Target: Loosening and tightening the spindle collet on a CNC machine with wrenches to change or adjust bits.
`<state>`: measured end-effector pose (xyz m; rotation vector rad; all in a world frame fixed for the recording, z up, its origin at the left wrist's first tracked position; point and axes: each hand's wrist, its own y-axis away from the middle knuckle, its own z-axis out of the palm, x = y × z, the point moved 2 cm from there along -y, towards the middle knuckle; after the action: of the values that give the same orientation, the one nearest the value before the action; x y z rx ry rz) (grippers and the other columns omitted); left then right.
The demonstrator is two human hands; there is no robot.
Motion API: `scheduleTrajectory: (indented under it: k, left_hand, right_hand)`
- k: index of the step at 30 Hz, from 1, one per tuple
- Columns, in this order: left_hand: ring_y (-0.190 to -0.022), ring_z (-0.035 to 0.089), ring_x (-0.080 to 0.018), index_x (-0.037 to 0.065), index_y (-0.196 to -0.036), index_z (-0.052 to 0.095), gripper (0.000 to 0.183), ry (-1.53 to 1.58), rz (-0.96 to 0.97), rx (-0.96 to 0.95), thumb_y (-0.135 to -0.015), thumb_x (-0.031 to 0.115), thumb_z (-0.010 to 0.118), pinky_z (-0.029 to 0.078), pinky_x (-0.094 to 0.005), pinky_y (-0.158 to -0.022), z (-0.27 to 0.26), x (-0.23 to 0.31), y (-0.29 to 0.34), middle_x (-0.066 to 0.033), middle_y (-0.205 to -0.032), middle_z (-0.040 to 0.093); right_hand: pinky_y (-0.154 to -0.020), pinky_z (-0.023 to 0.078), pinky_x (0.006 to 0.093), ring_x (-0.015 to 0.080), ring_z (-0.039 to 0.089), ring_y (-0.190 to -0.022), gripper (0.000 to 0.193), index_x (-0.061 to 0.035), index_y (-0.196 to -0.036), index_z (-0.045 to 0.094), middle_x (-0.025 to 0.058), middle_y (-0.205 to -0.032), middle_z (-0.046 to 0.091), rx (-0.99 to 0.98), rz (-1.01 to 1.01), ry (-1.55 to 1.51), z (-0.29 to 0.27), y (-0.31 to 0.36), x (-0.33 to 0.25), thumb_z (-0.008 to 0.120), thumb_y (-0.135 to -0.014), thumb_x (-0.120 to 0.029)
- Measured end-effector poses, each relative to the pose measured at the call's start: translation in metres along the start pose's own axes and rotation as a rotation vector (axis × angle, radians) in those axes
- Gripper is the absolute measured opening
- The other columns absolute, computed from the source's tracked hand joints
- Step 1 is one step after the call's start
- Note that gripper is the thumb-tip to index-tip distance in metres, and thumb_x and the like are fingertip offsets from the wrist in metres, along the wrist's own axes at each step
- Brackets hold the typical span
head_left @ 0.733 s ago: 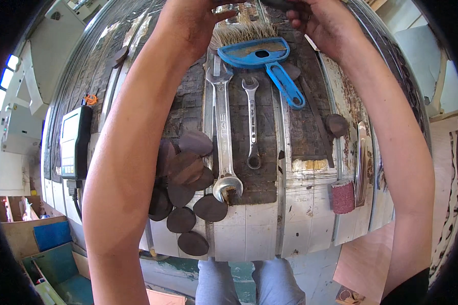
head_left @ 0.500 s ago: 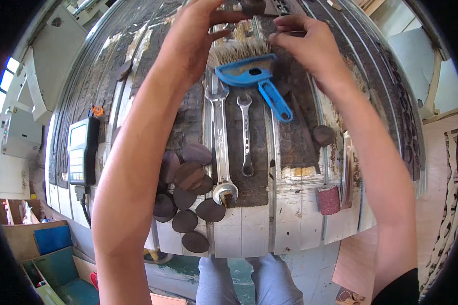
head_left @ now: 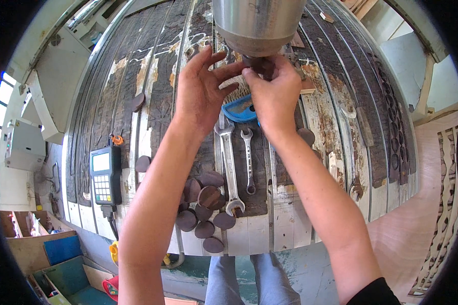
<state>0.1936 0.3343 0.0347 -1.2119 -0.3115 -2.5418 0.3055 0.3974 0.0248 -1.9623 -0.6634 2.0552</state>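
Observation:
At the far middle of the bed, a large metal cylinder like a machine spindle (head_left: pixel 259 25) hangs down. My right hand (head_left: pixel 279 96) is closed just beneath it, fingers bent round a dark piece (head_left: pixel 259 65) that they mostly hide. Beside it, my left hand (head_left: pixel 198 91) is open, fingers spread, fingertips close to the right hand and holding nothing. Under the hands lies a blue brush (head_left: pixel 239 109), partly covered. A large open-ended wrench (head_left: pixel 228 162) and a smaller wrench (head_left: pixel 248 157) lie toward me. Several dark wooden discs (head_left: pixel 204 229) are heaped left of them.
A handheld controller with keypad (head_left: pixel 106 178) sits at the left beside an orange clip (head_left: pixel 117 139). Single discs (head_left: pixel 139 102) lie farther off. Another wrench (head_left: pixel 355 188) rests at the right. Long strips of cut wood (head_left: pixel 394 132) line the right edge of the grooved bed (head_left: pixel 285 223).
The metal cylinder has come into view. My hands have come closer together below it, and the right fingers have closed on the dark piece. The whole view has shifted slightly.

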Motion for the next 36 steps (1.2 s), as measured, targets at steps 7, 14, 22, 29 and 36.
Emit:
scheduleTrajectory:
  k: [7,14,22,29,36]
  left_hand:
    - [-0.114,0.053,-0.0289,-0.002,-0.128,0.038,0.052,-0.110,0.120,0.071,-0.095,0.038,0.038,0.033,-0.0396,-0.098,0.015,-0.007,0.022,-0.0217,-0.114,0.060]
    - [-0.119,0.049,-0.0232,-0.002,-0.134,0.036,0.053,-0.364,0.163,0.088,-0.098,0.037,0.036,0.026,-0.0378,-0.105,0.012,0.001,0.024,-0.0218,-0.117,0.060]
    - [-0.104,0.058,-0.0200,-0.007,-0.113,0.055,0.046,-0.667,0.429,-0.046,-0.074,0.011,0.073,0.045,-0.0354,-0.090,0.012,0.014,-0.003,-0.0179,-0.110,0.062]
    - [-0.079,0.063,-0.0128,-0.007,-0.092,0.065,0.030,-0.719,0.503,0.108,-0.068,0.007,0.077,0.051,-0.0292,-0.075,0.038,0.005,-0.012,-0.0097,-0.086,0.069]
    - [-0.075,0.062,-0.0092,-0.006,-0.085,0.068,0.018,-0.566,0.382,-0.114,-0.070,0.002,0.071,0.050,-0.0280,-0.068,0.012,0.005,-0.037,-0.0100,-0.081,0.070]
  right_hand:
    - [-0.074,0.050,0.0314,0.0224,0.068,-0.080,0.029,0.0058,-0.104,0.060,0.0173,-0.087,0.069,0.116,0.126,0.027,0.004,0.014,0.000,0.061,-0.075,0.005]
    - [-0.075,0.048,0.0259,0.0142,0.061,-0.082,0.028,0.0059,-0.104,0.058,0.0117,-0.090,0.066,0.146,0.001,0.011,0.005,0.016,0.002,0.064,-0.077,0.005]
    - [-0.074,0.050,0.0358,0.0298,0.068,-0.084,0.030,0.0040,-0.092,0.059,0.0187,-0.084,0.068,0.195,-0.007,0.082,0.018,0.004,-0.007,0.074,-0.069,-0.009]
    - [-0.072,0.049,0.0342,0.0286,0.068,-0.079,0.025,0.0042,-0.093,0.061,0.0188,-0.082,0.068,0.238,-0.002,0.181,0.011,0.000,-0.008,0.069,-0.071,-0.005]
    - [-0.074,0.049,0.0315,0.0183,0.065,-0.078,0.024,0.0040,-0.092,0.065,0.0142,-0.080,0.069,0.020,0.110,0.102,0.002,-0.008,-0.009,0.070,-0.069,-0.001]
